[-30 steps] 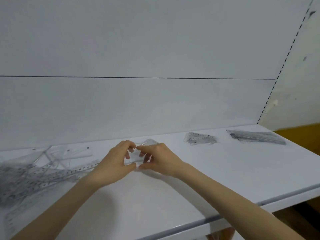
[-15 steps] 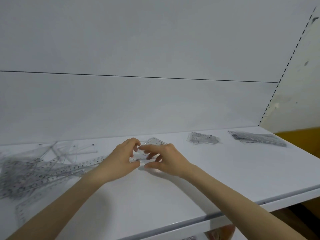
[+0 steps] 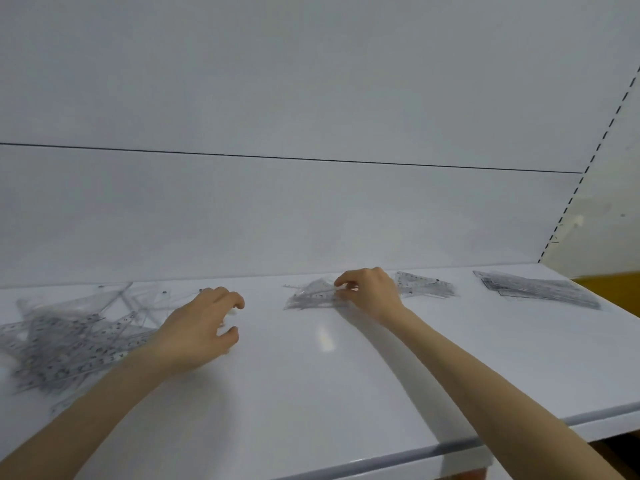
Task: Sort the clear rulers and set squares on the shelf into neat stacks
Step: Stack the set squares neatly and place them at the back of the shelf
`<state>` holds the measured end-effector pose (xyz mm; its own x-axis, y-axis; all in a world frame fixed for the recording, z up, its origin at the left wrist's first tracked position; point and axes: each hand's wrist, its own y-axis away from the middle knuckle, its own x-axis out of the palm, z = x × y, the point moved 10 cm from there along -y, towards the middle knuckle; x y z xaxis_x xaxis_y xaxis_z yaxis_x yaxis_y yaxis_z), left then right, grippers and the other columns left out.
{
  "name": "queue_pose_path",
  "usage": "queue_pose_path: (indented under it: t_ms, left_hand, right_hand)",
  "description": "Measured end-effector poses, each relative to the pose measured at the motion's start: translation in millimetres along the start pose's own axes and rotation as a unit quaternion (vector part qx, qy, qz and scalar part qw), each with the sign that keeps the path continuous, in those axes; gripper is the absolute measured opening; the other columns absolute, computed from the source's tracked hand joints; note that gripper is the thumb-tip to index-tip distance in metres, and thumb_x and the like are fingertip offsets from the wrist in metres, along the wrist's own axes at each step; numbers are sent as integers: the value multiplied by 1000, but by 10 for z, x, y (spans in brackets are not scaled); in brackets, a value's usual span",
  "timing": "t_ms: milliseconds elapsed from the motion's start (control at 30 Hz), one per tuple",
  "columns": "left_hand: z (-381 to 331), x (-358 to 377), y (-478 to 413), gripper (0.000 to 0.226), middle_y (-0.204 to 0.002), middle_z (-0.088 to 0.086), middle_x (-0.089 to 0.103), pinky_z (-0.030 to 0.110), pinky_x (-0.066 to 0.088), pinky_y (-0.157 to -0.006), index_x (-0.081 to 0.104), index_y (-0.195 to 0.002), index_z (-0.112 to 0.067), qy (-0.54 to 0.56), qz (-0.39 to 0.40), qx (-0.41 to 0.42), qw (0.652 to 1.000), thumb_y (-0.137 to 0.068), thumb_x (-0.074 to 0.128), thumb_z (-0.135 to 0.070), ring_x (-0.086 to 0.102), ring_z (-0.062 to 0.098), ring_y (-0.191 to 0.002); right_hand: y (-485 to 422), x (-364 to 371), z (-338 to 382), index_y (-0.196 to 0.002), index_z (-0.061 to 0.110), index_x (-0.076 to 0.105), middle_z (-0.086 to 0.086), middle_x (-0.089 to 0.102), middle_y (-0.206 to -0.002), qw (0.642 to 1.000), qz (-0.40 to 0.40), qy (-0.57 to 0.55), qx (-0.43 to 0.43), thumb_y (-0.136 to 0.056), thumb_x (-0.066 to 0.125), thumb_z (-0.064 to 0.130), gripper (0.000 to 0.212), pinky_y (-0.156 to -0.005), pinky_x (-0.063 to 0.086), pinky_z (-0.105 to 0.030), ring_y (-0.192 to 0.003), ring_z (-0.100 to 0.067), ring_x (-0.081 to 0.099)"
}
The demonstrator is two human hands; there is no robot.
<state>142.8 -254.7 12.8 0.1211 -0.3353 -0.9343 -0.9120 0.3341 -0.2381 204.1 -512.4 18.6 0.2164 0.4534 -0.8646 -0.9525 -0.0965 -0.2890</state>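
- Shelf (image 3: 346,393): glossy white top, so clear plastic probably slid easily. Front edge at 6 o'clock had no lip I could see; a hard shove could push pieces off.
- Loose pile (image 3: 69,334) at 9 o'clock: rulers and set squares lay crossed. Pulling one out would likely drag its neighbours and scatter them.
- Ruler stack (image 3: 540,289) at 2 o'clock: tidy, well apart from both hands. Low risk.
- Middle stack (image 3: 311,296) at 12 o'clock: set squares, slightly fanned. The right hand (image 3: 370,292) was on its right end, fingers curled narrow and pinching the top piece, as far as the blur showed. Releasing off-square would leave it skewed.
- Set-square stack (image 3: 426,287) at 1 o'clock: just beside that hand, so it could get clipped.
- Left hand (image 3: 204,327): at the pile's right edge, fingers loosely curled, gripping nothing.
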Motion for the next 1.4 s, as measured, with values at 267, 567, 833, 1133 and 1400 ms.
queue_pose_path:
  t_ms: [267,567,833,1133,1400]
  left_hand:
    - [102,-138,227,65,-99,-7,64,32,45,-76,66,-100,-22,-79,-52,15,995,-68,21,-55,59,20,-97]
    - [530,-638,706,21,-102,-6,61,33,46,-79,64,-101,-24,-120,-89,-56,987,-87,53,-35,58,19,-99]
    - [1204,-920,1462,19,-107,-7,56,27,40,-76,60,-109,-25,-109,-75,-159,978,-91,54,-30,51,13,-101]
    - [1825,-1152,2031,13,-103,-11,59,29,45,-83,61,-102,-27,-42,-74,-148,985,-90,57,-24,51,7,-97]
    - [1919,-1114,1849,9,-102,-12,58,25,44,-85,60,-97,-29,50,-48,-61,996,-90,55,-29,52,6,-97]
  right_hand:
    - [84,120,72,-108,29,67,6,71,-106,998,44,0,-52,-84,53,39,30,-82,47,-32,-99,-20,62]
    - [408,33,890,-102,16,70,-2,70,-105,952,5,145,-270,-67,54,33,42,-80,50,-37,-93,-30,65]
    - [686,449,1791,-129,18,56,2,58,-131,936,61,163,-306,-84,55,27,45,-78,33,-29,-113,-24,53]
    - [679,972,2678,-126,20,59,1,60,-127,958,122,82,-247,-91,54,35,39,-90,40,-30,-120,-20,50]
    - [901,1244,3153,-110,12,68,-2,63,-114,956,164,57,-236,-77,41,82,82,-92,44,-40,-110,-22,53]
